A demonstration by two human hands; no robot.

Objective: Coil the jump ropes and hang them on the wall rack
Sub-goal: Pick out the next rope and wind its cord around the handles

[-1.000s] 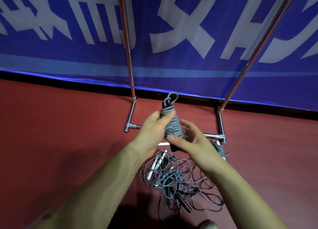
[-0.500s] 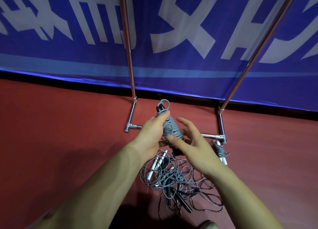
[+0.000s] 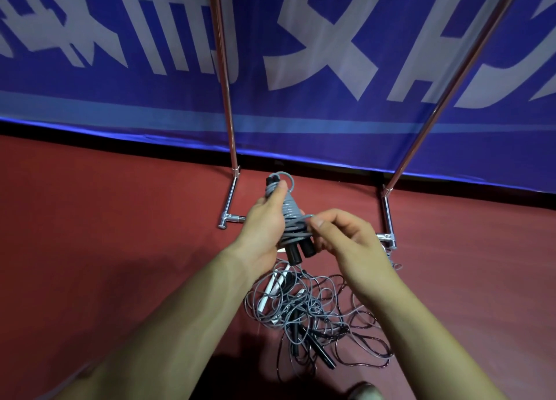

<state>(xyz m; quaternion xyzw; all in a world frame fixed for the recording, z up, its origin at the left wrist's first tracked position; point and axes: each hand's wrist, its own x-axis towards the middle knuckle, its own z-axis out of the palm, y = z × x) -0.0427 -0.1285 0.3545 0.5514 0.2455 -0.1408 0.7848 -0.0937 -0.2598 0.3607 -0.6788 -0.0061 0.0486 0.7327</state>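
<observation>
Clearly the coiled jump rope (image 3: 291, 210) is held up between both hands, above the red floor (image 3: 90, 234) and in front of the base of the rack (image 3: 224, 68), whose two metal posts rise against the blue banner (image 3: 331, 123). The left hand (image 3: 264, 222) wraps round the bundle from the left, its thumb pressed on the upper turns just below a small loop (image 3: 285, 177) of cord that sticks out at the far end. The right hand (image 3: 346, 237) pinches a low turn of the grey cord between thumb and forefinger, its other fingers curled. Two black handles (image 3: 296, 252) poke out of the near end of the wrap, side by side.

The bundle looks light. Its stiff handles give it a firm core, while the thin, smooth cord around them is probably springy and apt to slip or unwind if the pressure comes off. The safest hold seems to be round the wrapped middle, thumb across the turns, with the last end tucked before either hand lets go. The loop looks like the natural part to hang.

On the floor nearer the person lie the loose jump ropes (image 3: 304, 309), a tangle of grey and dark cord with white and black handles.
</observation>
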